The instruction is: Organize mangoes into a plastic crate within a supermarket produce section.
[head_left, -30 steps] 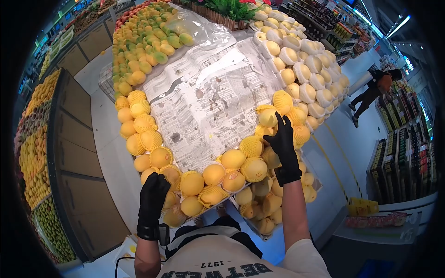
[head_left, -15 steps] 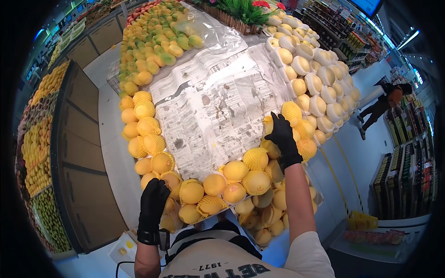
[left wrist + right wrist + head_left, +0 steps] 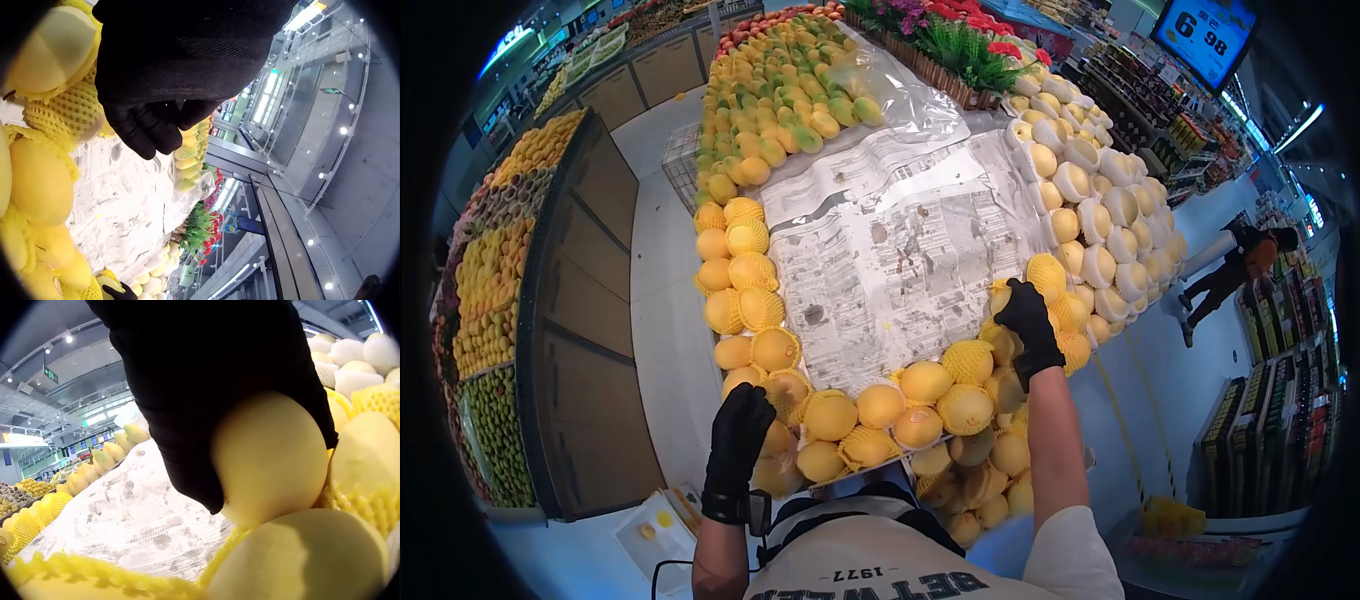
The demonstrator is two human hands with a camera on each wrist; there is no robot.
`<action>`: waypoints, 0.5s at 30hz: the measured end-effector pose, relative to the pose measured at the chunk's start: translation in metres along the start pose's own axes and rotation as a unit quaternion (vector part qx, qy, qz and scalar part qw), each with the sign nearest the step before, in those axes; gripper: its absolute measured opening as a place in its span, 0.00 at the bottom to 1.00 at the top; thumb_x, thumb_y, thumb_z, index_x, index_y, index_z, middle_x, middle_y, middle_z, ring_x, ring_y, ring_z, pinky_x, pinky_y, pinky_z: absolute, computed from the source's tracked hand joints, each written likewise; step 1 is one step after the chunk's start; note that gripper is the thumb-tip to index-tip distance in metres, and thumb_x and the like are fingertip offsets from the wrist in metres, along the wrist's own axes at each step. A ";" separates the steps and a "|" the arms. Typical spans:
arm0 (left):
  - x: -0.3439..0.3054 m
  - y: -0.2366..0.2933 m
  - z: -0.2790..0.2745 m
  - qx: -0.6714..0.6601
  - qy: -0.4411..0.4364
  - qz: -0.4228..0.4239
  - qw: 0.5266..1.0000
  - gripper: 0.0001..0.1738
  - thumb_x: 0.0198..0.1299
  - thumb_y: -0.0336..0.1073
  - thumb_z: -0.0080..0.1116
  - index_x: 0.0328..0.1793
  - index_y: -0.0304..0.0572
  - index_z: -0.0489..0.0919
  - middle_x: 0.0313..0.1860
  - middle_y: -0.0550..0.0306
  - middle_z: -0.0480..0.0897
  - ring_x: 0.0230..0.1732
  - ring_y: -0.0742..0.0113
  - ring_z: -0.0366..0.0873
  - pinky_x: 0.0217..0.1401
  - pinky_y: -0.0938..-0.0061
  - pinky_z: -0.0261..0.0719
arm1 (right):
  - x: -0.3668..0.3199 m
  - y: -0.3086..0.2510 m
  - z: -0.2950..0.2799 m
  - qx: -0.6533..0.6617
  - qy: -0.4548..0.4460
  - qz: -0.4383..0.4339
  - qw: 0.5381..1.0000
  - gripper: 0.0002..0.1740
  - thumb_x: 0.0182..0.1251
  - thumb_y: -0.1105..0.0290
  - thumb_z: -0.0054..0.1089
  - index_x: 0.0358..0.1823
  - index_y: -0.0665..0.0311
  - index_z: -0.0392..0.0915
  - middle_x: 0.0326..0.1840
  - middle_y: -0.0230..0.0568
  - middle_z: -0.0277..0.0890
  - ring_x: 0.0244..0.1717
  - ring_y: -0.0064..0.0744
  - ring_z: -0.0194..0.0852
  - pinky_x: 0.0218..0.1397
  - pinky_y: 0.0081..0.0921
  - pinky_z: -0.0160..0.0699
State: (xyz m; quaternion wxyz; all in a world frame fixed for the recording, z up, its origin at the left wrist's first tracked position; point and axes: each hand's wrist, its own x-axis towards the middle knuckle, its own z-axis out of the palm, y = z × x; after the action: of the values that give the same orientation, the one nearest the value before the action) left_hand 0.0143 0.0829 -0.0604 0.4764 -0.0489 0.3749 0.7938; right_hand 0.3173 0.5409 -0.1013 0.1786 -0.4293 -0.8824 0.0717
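My right hand (image 3: 1030, 325), in a black glove, grips a yellow round fruit at the inner edge of the right-hand rows. In the right wrist view the fingers of the hand (image 3: 219, 394) curl round both sides of that smooth fruit (image 3: 272, 459), which touches a larger fruit (image 3: 306, 559) below. My left hand (image 3: 740, 430), also gloved, hovers by the netted fruits at the front left corner. Its fingers are curled with nothing visible in them in the left wrist view, where the hand (image 3: 181, 69) hangs beside a netted fruit (image 3: 65, 115).
Newspaper (image 3: 890, 270) covers the middle of the stand, bordered by yellow fruits (image 3: 830, 415). Green-yellow mangoes (image 3: 780, 100) lie behind left, white-netted fruits (image 3: 1100, 220) at the right, flowers (image 3: 970, 50) at the back. A person (image 3: 1240, 270) stands in the right aisle.
My right hand has gone from spread fingers over the fruit to a closed grip round it. The left hand stays curled near the front left corner. The head view has shifted, showing more of the price screen.
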 end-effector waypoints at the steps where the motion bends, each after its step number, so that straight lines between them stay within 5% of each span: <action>1: -0.001 0.001 -0.001 -0.007 0.002 0.002 1.000 0.09 0.70 0.38 0.54 0.50 0.43 0.76 0.47 0.55 0.80 0.49 0.63 0.78 0.59 0.65 0.78 | -0.001 0.001 0.002 0.019 0.015 -0.010 1.000 0.35 0.35 0.69 0.74 0.52 0.62 0.75 0.42 0.50 0.75 0.44 0.53 0.77 0.48 0.41 0.78; 6: -0.006 0.001 -0.010 0.003 0.008 0.029 1.000 0.13 0.69 0.37 0.55 0.55 0.39 0.75 0.51 0.50 0.80 0.54 0.60 0.78 0.62 0.64 0.78 | 0.005 -0.004 -0.002 0.128 0.040 0.004 0.991 0.33 0.35 0.71 0.73 0.51 0.65 0.75 0.42 0.54 0.78 0.45 0.56 0.77 0.49 0.41 0.79; 11: -0.006 0.002 -0.015 0.013 -0.014 0.024 1.000 0.15 0.69 0.37 0.55 0.58 0.38 0.74 0.55 0.48 0.79 0.55 0.58 0.78 0.63 0.63 0.78 | -0.002 -0.007 -0.024 0.267 0.055 0.088 0.958 0.36 0.41 0.69 0.79 0.55 0.68 0.74 0.46 0.46 0.81 0.48 0.38 0.81 0.53 0.32 0.80; 15: 0.003 -0.003 -0.022 0.006 -0.069 0.023 0.997 0.17 0.69 0.37 0.55 0.60 0.38 0.74 0.56 0.47 0.78 0.55 0.58 0.79 0.63 0.63 0.78 | -0.017 -0.017 -0.033 0.356 0.059 0.116 0.925 0.37 0.43 0.69 0.79 0.57 0.70 0.73 0.48 0.47 0.80 0.49 0.39 0.80 0.54 0.32 0.79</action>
State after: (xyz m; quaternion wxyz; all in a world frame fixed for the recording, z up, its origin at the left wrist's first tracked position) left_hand 0.0089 0.0722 -0.0791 0.4832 0.0175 0.3472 0.8035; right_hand 0.3269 0.5158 -0.0700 0.3617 -0.4399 -0.7310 0.3758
